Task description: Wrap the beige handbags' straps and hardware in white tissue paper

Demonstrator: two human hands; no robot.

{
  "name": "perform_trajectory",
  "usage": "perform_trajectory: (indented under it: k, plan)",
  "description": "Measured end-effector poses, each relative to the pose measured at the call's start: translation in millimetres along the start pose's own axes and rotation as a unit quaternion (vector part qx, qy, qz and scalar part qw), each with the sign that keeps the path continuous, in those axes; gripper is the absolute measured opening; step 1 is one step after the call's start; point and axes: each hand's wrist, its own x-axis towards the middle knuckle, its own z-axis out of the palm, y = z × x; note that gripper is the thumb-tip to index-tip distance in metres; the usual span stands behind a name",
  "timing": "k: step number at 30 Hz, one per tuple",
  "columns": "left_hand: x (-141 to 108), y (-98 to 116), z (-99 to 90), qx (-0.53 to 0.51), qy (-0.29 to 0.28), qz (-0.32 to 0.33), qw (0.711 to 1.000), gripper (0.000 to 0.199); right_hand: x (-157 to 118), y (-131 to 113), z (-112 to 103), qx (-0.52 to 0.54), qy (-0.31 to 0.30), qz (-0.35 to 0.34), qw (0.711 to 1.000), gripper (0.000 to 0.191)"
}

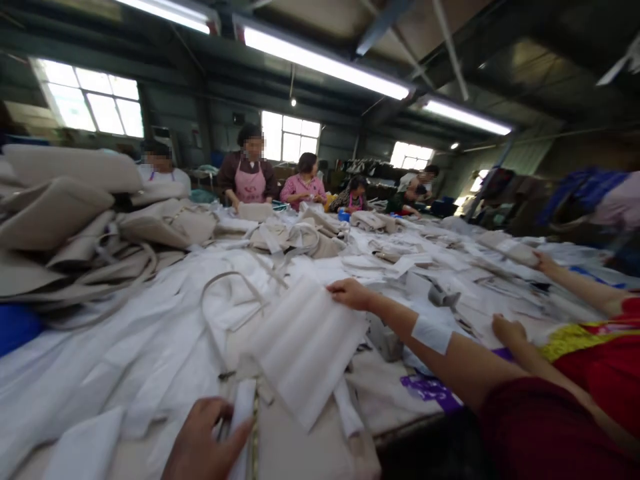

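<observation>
My right hand [353, 294] pinches the upper right corner of a white foam sheet [310, 347], which hangs tilted over a beige bag [305, 447]. At the bottom, my left hand [205, 437] closes its thumb and fingers around the bag's left edge, where a white wrapped strip [243, 407] runs beside a gold-coloured zip or trim. A thin beige strap [205, 313] with a small dark clip loops up left of the sheet. The sheet hides part of the bag. A white patch [433, 333] covers part of my right forearm.
Beige bags [55, 207] are piled high on the left. White wrapping sheets [120, 327] cover much of the table. Close on the right, a co-worker's hand [510, 331] and red clothing [600, 373] show. Several people stand or sit along the far side.
</observation>
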Motion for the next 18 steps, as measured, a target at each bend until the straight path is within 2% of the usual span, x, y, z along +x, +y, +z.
perform_trajectory:
  k: [3,6,10,13,18]
  plan:
    - [-1.3,3.2,-0.4,-0.004,0.002,-0.017,1.0,0.022,15.5,8.1,12.3,0.012,0.027,0.031,0.999,0.036]
    - [-9.8,4.9,-3.4,-0.101,-0.02,-0.058,0.993,0.025,29.8,10.1,22.0,0.023,0.041,0.043,0.998,0.035]
    - [-25.3,6.2,-8.4,-0.334,-0.068,-0.097,0.935,0.029,47.8,5.7,30.3,0.053,0.017,0.044,0.997,0.034]
    - [-28.9,7.1,-12.6,-0.394,-0.049,-0.07,0.915,0.026,61.4,2.1,32.7,0.089,-0.003,0.035,0.995,0.033]
    - [-28.9,9.6,-19.2,-0.375,0.014,0.0,0.927,0.024,79.3,-4.9,34.1,0.157,0.015,0.004,0.988,0.036]
